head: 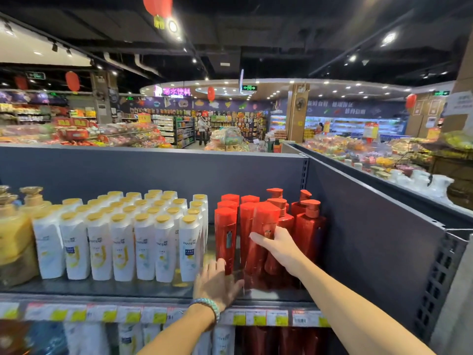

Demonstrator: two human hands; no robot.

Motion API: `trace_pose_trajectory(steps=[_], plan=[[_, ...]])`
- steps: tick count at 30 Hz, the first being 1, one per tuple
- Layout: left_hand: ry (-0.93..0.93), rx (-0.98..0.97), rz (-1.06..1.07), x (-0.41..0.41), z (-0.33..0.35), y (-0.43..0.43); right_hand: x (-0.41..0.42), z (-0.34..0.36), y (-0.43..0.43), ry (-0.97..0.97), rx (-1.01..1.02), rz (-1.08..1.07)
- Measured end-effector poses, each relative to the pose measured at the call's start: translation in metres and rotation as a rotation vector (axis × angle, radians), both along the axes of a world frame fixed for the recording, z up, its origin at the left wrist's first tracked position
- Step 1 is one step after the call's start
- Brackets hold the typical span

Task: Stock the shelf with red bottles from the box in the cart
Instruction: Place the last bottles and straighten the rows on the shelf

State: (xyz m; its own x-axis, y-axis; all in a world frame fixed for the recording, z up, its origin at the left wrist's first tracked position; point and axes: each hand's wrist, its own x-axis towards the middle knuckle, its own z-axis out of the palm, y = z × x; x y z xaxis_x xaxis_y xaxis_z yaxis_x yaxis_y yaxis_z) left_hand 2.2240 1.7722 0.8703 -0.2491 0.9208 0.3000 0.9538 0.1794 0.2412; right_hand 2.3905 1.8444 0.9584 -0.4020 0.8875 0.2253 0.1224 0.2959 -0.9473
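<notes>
Head view: was mid-placement. Held a tilted red bottle (263, 226) in the right hand (277, 248), fingers curled round it, among the other red bottles (309, 226) at the right end of the shelf (128, 288). Rested the left hand (217, 280) flat, fingers spread, against the base of the front-left bottle (226, 239). Next likely needed: standing it upright, releasing, returning to the box, out of view.

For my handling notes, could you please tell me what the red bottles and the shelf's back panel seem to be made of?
The red bottles: probably glossy plastic, judging by light streaks on smooth moulded sides. The back panel: likely painted sheet metal, matt dark grey, with a slotted upright at its corner.
</notes>
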Motion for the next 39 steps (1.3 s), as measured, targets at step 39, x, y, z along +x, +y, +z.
trace_pose_trajectory(steps=[39], plan=[[-0.142,0.012,0.010,-0.009,-0.033,0.001,-0.055,-0.027,0.014,-0.129,-0.067,-0.251]])
